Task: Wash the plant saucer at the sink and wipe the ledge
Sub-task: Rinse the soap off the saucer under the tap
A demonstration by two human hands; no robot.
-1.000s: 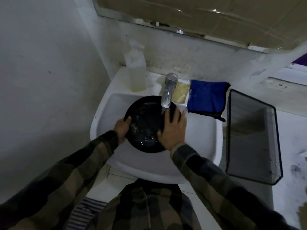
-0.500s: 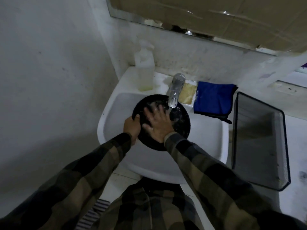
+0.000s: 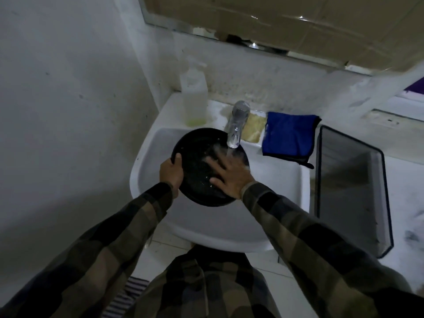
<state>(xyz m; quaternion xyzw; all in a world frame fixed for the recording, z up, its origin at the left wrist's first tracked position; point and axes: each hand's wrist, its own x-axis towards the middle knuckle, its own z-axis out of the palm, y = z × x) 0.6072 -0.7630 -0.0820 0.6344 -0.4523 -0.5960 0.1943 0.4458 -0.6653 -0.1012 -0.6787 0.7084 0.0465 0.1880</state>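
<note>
A round black plant saucer (image 3: 195, 154) is held tilted over the white sink (image 3: 275, 184), under the running tap (image 3: 237, 122). My left hand (image 3: 172, 173) grips the saucer's left rim, thumb on the inside. With its fingers spread flat, my right hand (image 3: 229, 175) presses on the wet inner face of the saucer, and water falls onto the fingertips. A folded blue cloth (image 3: 289, 136) lies on the sink's back ledge, right of the tap.
A clear soap pump bottle (image 3: 195, 99) stands at the ledge's back left. A yellow sponge (image 3: 253, 130) lies between tap and cloth. A dark mesh bin (image 3: 351, 191) stands right of the sink. The wall is close on the left.
My right hand has slid across the inside of the saucer from its right rim toward the middle under the water. The left hand keeps its grip on the rim.
</note>
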